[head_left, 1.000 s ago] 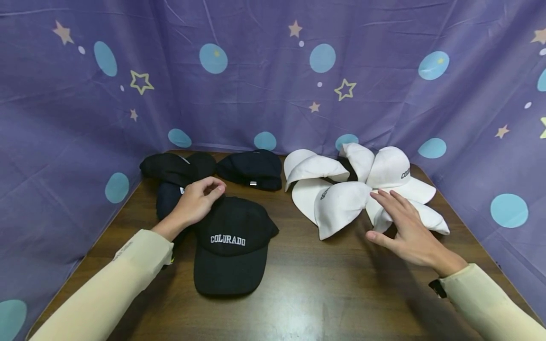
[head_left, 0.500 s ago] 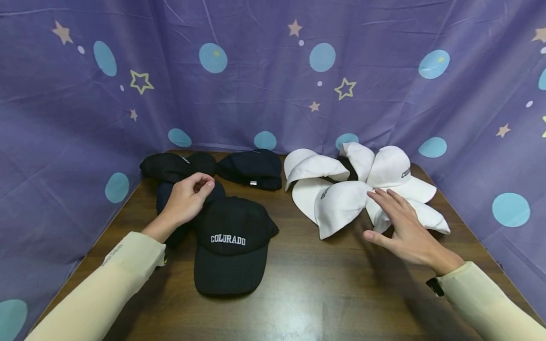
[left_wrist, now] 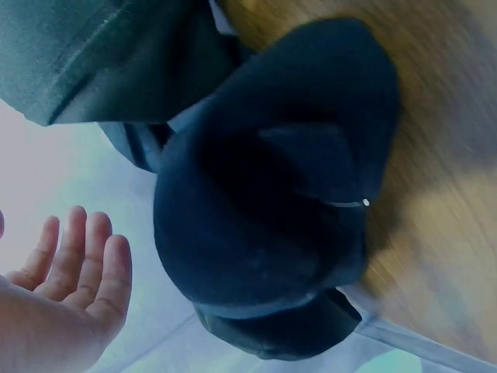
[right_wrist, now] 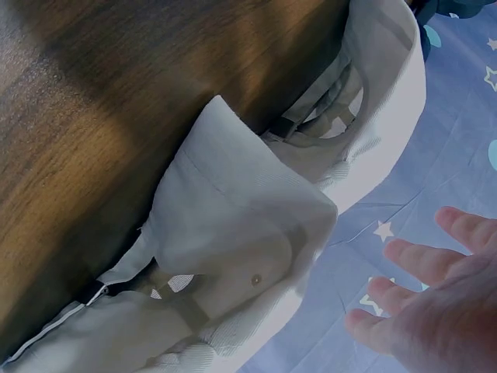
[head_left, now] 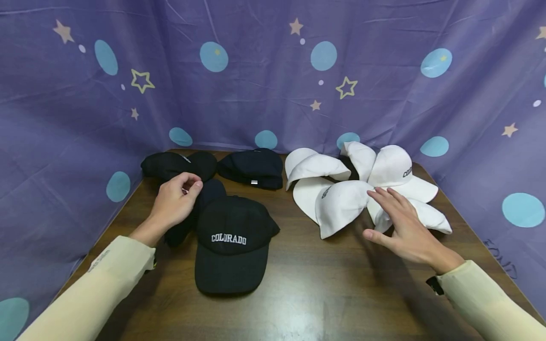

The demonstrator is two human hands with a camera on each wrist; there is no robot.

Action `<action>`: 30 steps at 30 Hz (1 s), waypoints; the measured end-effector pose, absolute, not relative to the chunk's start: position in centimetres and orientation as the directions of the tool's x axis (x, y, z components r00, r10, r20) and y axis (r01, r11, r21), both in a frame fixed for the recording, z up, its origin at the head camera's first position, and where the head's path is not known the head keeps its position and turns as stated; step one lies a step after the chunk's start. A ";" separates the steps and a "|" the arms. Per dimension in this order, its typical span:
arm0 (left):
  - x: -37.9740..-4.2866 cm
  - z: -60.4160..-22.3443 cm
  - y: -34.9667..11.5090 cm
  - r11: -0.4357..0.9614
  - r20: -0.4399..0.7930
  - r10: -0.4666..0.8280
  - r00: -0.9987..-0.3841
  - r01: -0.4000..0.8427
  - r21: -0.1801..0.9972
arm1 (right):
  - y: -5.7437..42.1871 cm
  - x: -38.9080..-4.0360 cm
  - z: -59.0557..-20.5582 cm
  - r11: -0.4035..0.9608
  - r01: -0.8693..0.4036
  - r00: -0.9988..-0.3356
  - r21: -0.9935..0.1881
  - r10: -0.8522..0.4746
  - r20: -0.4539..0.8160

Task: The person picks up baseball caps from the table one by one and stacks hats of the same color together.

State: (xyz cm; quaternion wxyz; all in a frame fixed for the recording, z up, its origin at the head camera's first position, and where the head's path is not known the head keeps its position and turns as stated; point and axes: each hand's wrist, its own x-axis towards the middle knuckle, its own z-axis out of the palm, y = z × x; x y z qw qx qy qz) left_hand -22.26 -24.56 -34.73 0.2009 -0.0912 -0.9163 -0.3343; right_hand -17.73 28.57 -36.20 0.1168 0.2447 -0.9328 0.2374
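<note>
My left hand [head_left: 174, 199] hovers over a dark navy cap [head_left: 209, 190], partly hidden beneath it. Its fingers are loosely curled with nothing in them; the left wrist view shows them relaxed beside a dark cap [left_wrist: 241, 256]. Just right of that hand lies a black cap [head_left: 232, 267] lettered COLORADO, brim toward me. On the other side, my right hand [head_left: 403, 232] is held with fingers spread over a white cap [head_left: 431, 219], holding nothing. Left of its fingertips is another white cap [head_left: 339, 208] on its side. The right wrist view shows white caps [right_wrist: 241, 194] from their undersides.
Along the back of the wooden table [head_left: 315, 284] lie a black cap [head_left: 170, 164] and a navy cap [head_left: 251, 168]. More white caps [head_left: 390, 166] are bunched at the back right. A purple curtain [head_left: 264, 94] with stars and dots surrounds the table.
My left hand has drawn back to the left, away from the COLORADO cap, uncovering more of the navy cap behind. The right hand has barely moved, and the caps lie as before.
</note>
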 end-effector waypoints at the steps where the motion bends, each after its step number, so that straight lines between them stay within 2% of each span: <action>1: -22.2 -34.7 -24.7 0.765 0.433 0.024 -0.901 0.295 0.572 | 28.5 -17.7 -36.2 0.768 -0.511 -0.853 -0.386 -0.401 0.334; 9: -21.7 -34.5 -26.3 0.783 0.440 -0.128 -0.889 0.181 0.595 | 28.4 -17.8 -36.1 0.769 -0.513 -0.852 -0.383 -0.400 0.337; 20: -21.5 -35.3 -28.4 0.812 0.399 -0.242 -0.884 0.040 0.582 | 28.1 -18.1 -36.0 0.765 -0.523 -0.844 -0.375 -0.402 0.355; 26: -21.3 -35.7 -29.3 0.808 0.302 -0.287 -0.909 -0.060 0.586 | 27.4 -18.5 -35.7 0.770 -0.532 -0.833 -0.353 -0.401 0.381; 30: -21.3 -36.0 -30.0 0.809 0.190 -0.293 -0.937 -0.137 0.572 | 26.8 -18.6 -35.5 0.772 -0.526 -0.837 -0.357 -0.397 0.376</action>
